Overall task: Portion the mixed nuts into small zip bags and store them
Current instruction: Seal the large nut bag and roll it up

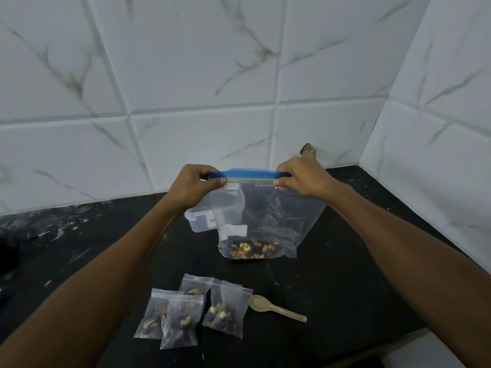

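A large clear zip bag (268, 213) with a blue seal strip stands upright on the black counter, with mixed nuts (252, 250) lying in its bottom. My left hand (194, 184) pinches the left end of the strip. At the strip's right end, my right hand (300, 176) pinches it too. Several small zip bags (186, 312) holding nuts lie in a cluster on the counter in front of the big bag. A small beige spoon (273, 309) lies to their right.
A clear plastic container (199, 220) sits behind and left of the large bag, partly hidden by it. The black counter (345, 261) meets white marble-look tiled walls at the back and right. The counter's front edge (398, 341) runs at lower right.
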Demonstrator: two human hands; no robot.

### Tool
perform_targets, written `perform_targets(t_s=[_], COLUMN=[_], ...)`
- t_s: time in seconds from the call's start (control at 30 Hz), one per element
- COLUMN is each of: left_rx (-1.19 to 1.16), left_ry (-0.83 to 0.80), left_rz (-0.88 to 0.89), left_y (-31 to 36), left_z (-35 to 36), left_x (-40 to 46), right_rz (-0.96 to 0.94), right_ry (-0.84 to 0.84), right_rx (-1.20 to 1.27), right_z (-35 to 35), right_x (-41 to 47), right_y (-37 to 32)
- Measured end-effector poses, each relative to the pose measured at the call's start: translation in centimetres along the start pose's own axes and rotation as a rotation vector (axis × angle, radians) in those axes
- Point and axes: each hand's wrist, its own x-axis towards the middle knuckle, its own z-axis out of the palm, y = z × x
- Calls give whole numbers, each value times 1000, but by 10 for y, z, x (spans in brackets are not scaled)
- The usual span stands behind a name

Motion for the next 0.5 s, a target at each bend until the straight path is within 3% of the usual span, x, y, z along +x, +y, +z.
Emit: perform_targets(t_s=[0.5], left_rx=[-31], left_ry=[-5], left_rz=[-60], left_y=[-3], left_z=[-9], left_x=[0], right_rz=[23], right_ry=[50], right_rx=[-50], right_z=[-7], right_x=[-15], right_y=[34])
